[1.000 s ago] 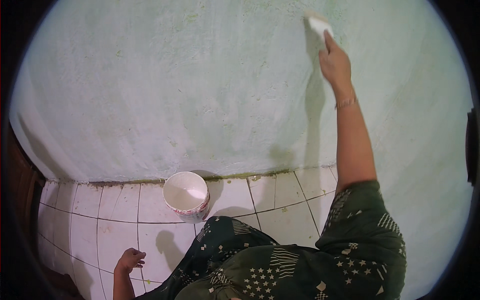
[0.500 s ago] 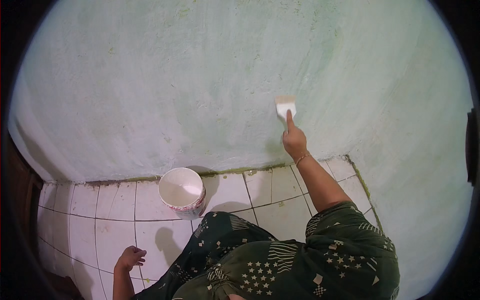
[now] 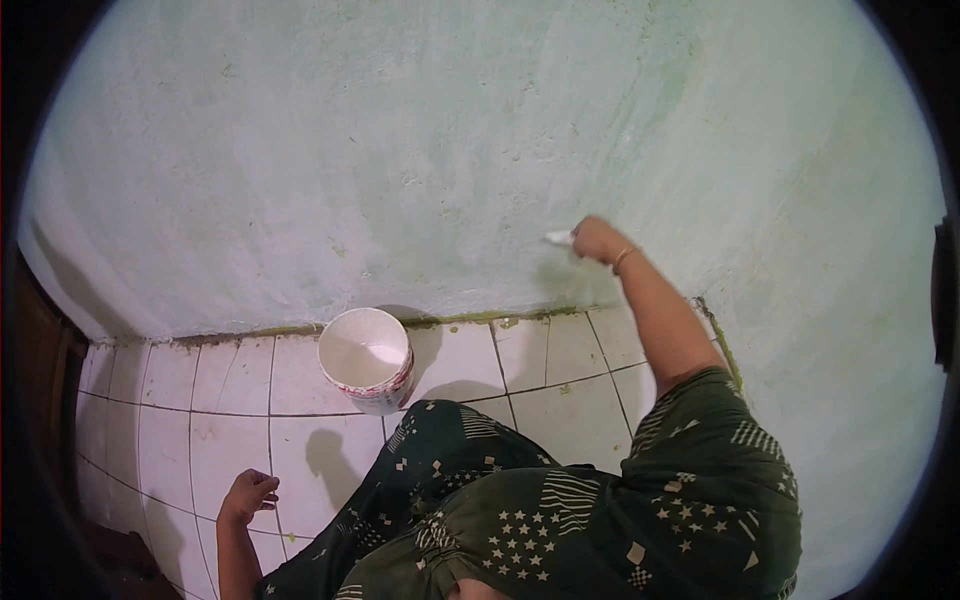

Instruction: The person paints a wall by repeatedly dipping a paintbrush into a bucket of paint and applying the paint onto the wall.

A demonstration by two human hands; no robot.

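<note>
My right hand (image 3: 598, 240) is closed round the handle of a white paintbrush (image 3: 558, 238), held up at the pale green wall (image 3: 470, 170). The fist hides most of the brush; only a white part sticks out to the left, and its bristles cannot be made out. Low on the left, over the floor, my left hand (image 3: 250, 495) hangs with nothing in it, its fingers loosely bent and slightly apart. A white bucket (image 3: 365, 385) with red marks round its side stands on the floor between my hands, close to the wall. Its inside looks whitish.
White floor tiles (image 3: 230, 450) meet the wall along a stained, greenish joint. Another wall (image 3: 860, 400) rises on the right and forms a corner. Dark wooden furniture (image 3: 45, 370) stands at the left edge. My patterned dark green clothing (image 3: 560, 530) fills the lower middle.
My right hand has turned and moved slightly up and right, so the brush's broad face no longer shows. My left hand appears slightly higher and further left, still empty.
</note>
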